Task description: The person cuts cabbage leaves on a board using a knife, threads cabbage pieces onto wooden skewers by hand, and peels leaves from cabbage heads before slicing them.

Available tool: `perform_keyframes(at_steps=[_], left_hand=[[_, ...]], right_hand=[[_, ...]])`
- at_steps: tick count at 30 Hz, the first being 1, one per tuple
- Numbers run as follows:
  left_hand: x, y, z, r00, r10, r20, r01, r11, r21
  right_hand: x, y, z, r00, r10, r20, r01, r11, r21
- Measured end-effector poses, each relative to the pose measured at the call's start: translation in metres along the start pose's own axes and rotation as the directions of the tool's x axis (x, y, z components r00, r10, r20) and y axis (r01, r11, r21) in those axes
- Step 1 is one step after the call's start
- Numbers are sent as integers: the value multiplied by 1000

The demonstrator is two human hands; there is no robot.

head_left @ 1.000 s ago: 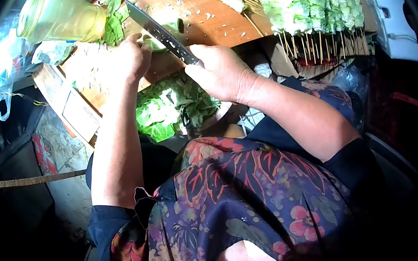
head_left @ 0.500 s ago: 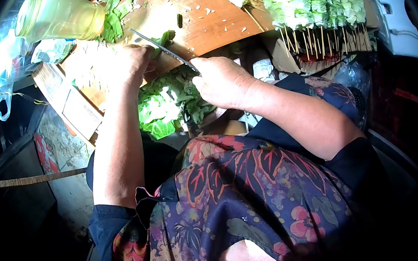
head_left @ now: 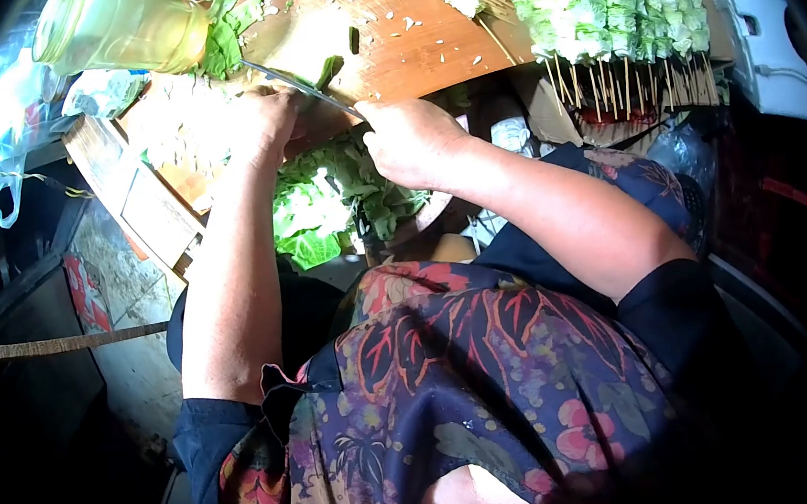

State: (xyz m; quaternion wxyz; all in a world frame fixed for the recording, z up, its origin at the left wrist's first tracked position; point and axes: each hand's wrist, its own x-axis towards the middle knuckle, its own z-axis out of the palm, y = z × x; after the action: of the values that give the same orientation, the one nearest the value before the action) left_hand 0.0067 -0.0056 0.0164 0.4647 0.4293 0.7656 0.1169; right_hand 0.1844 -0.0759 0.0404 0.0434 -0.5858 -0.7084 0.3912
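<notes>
Your right hand (head_left: 410,141) has its grip wrapped round the long dark metal knife (head_left: 321,94), whose blade slants over the orange-brown wooden desk (head_left: 411,59) toward your left hand (head_left: 263,125). That grip is curled; I cannot tell whether it pinches anything. A dark-green leafy piece (head_left: 330,70) lies just beyond the blade.

The knife (head_left: 318,93) is long and thin, and its blade looks almost like a line. It slants, with its tip at 10 o'clock and its handle end at 4 o'clock, inside the right grip (head_left: 413,138). The green vegetable piece (head_left: 330,70) is small and leafy. It sits on the wooden worktop (head_left: 425,63), just beside the blade, at 1 o'clock from its middle.
</notes>
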Motion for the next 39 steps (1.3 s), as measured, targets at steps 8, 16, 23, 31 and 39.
perform_keyframes(at_steps=[8,16,23,31,39], left_hand=[[0,-6,-11,998,20,66,13,885,-465],[7,0,11,981,128,142,-42,868,-494],[16,7,10,982,108,154,-45,929,-367],[18,10,5,977,74,200,2,935,-355],[1,16,6,960,278,17,-276,959,-71]], right_hand=[[-16,-12,-29,999,13,-43,-11,999,38],[-16,-2,-36,995,95,-17,-95,995,-4],[-10,0,-47,991,120,59,-121,992,27],[-1,0,-40,975,194,113,-204,975,90],[2,9,-19,991,135,-24,-133,989,58]])
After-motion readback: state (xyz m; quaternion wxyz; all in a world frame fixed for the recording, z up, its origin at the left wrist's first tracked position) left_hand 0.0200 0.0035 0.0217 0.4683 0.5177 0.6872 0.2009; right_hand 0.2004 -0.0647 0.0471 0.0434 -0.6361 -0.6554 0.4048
